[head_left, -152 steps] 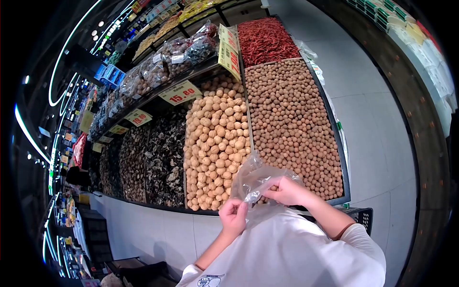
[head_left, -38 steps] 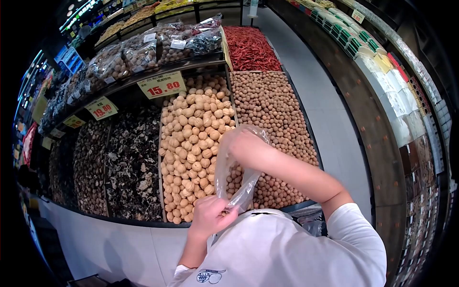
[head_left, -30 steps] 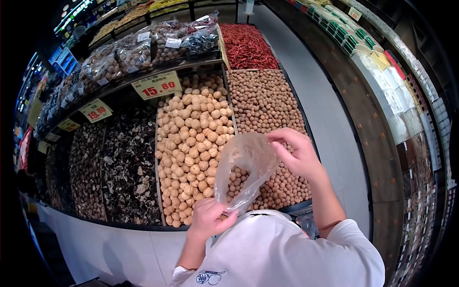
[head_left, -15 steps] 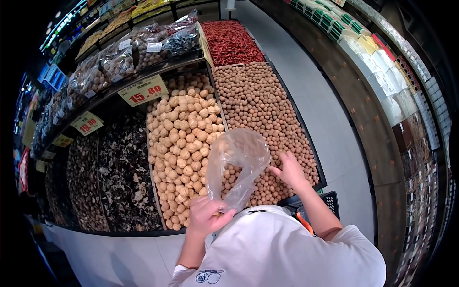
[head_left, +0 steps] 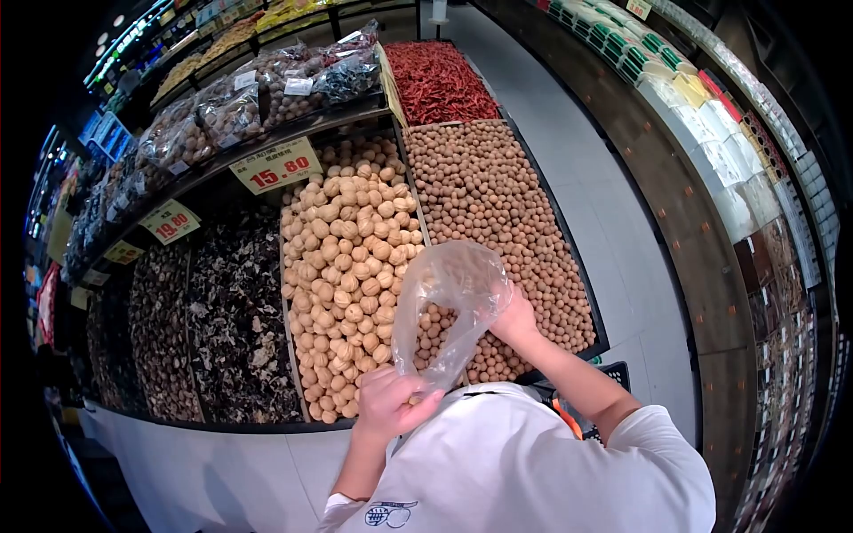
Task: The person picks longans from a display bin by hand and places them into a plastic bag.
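Observation:
A clear plastic bag (head_left: 413, 306) hangs with its mouth spread wide above the bins. My left hand (head_left: 391, 401) pinches its lower edge close to my shirt. My right hand (head_left: 513, 315) is at the bag's right side, its fingertips partly hidden behind or against the film, so their grip cannot be made out. Beneath the bag lie the pale walnuts (head_left: 342, 266) on the left and the small brown round dried goods (head_left: 489, 191) on the right. Some brown ones show through the bag's opening.
Red dried chillies (head_left: 435, 80) fill the bin at the far end. Dark dried goods (head_left: 240, 311) lie left of the walnuts, below a price sign (head_left: 276, 166). Bagged goods (head_left: 231, 111) line a raised shelf. A black basket (head_left: 615, 377) stands by my right side.
Half a second ago my right hand was apart from the bag with fingers spread; now it has moved left, up against the bag's side. My left hand has kept its hold.

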Action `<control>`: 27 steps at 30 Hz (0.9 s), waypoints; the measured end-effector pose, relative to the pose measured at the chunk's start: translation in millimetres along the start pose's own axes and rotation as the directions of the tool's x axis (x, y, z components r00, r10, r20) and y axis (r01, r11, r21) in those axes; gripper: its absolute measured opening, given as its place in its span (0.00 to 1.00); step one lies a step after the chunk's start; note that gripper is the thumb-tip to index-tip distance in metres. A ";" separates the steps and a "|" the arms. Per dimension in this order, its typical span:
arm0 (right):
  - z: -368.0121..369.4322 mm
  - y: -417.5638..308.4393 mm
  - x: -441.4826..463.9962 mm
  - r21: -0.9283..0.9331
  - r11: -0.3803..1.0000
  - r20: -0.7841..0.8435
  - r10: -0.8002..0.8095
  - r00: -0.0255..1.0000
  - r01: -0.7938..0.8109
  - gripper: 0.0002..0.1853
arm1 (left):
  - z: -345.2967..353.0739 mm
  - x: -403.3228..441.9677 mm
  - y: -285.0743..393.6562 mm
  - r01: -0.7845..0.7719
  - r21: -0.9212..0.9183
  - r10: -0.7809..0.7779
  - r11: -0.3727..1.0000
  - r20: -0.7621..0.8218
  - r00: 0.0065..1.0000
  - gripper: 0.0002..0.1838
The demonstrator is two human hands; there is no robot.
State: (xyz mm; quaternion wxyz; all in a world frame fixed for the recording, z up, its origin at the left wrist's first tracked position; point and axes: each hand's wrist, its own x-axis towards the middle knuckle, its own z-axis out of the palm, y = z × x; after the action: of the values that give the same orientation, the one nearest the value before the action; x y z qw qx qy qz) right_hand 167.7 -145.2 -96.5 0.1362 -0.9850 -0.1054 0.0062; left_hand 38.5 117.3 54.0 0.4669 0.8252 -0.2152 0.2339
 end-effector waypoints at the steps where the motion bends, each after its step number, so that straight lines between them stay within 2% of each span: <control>1: 2.7 1.4 1.8 0.036 0.999 0.040 -0.004 0.999 0.002 0.27 | -0.4 0.4 0.5 -0.007 0.006 0.007 1.000 0.013 1.000 0.09; 5: 12.7 6.1 7.0 0.115 0.993 0.127 -0.050 0.991 0.035 0.21 | 0.5 0.3 1.1 -0.016 0.002 0.016 1.000 0.023 1.000 0.09; 12: 27.2 15.3 11.5 0.169 0.980 0.094 -0.123 0.988 0.106 0.15 | 1.4 -1.9 0.9 -0.009 0.002 0.009 1.000 0.003 1.000 0.09; 14: 28.5 18.4 12.4 0.184 0.982 0.136 -0.072 0.988 0.047 0.13 | 1.7 -1.6 0.7 -0.020 0.009 0.020 1.000 0.004 1.000 0.09; 18: 23.4 28.1 11.6 0.260 0.966 0.101 -0.018 0.995 -0.009 0.11 | 1.9 0.5 2.7 -0.016 -0.004 0.016 1.000 0.009 1.000 0.09; 19: 28.6 34.3 12.9 0.340 0.939 -0.112 -0.023 0.993 0.060 0.09 | 2.5 0.2 2.1 -0.014 -0.007 0.014 1.000 0.008 1.000 0.09; 20: 29.9 39.4 12.9 0.400 0.905 -0.320 -0.008 0.947 0.143 0.09 | 3.0 0.0 1.9 -0.013 -0.010 0.013 1.000 0.007 1.000 0.09; 21: 29.9 46.2 12.6 0.400 0.905 -0.320 -0.006 0.947 0.141 0.09 | 3.1 0.4 2.2 -0.012 -0.012 0.013 1.000 0.009 1.000 0.09; 22: 29.7 53.2 13.6 0.740 0.670 -0.131 0.242 0.962 -0.067 0.09 | 3.0 0.9 2.5 -0.005 -0.014 0.005 1.000 0.012 1.000 0.09; 23: 28.4 56.2 16.3 0.919 0.291 0.139 0.389 0.911 -0.265 0.10 | 2.8 1.1 2.5 0.003 -0.016 -0.003 1.000 0.016 1.000 0.09; 24: -17.7 34.4 10.8 0.932 -0.087 0.354 0.433 0.829 -0.352 0.12 | 2.8 1.0 2.2 0.004 -0.016 -0.003 1.000 0.016 1.000 0.09; 25: -34.8 34.2 9.3 0.913 -0.225 0.406 0.424 0.810 -0.340 0.11 | 2.9 0.8 1.9 0.005 -0.020 -0.005 1.000 0.015 1.000 0.09; 27: -69.3 29.8 7.5 0.908 -0.295 0.402 0.412 0.818 -0.298 0.11 | 3.1 0.8 1.6 0.009 -0.025 -0.008 1.000 0.015 1.000 0.09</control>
State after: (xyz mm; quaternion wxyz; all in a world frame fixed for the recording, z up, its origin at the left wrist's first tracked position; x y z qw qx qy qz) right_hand 184.0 -190.1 -37.7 0.8185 -0.5138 0.2423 0.0856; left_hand 38.8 113.7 54.1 0.4767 0.8218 -0.2183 0.2229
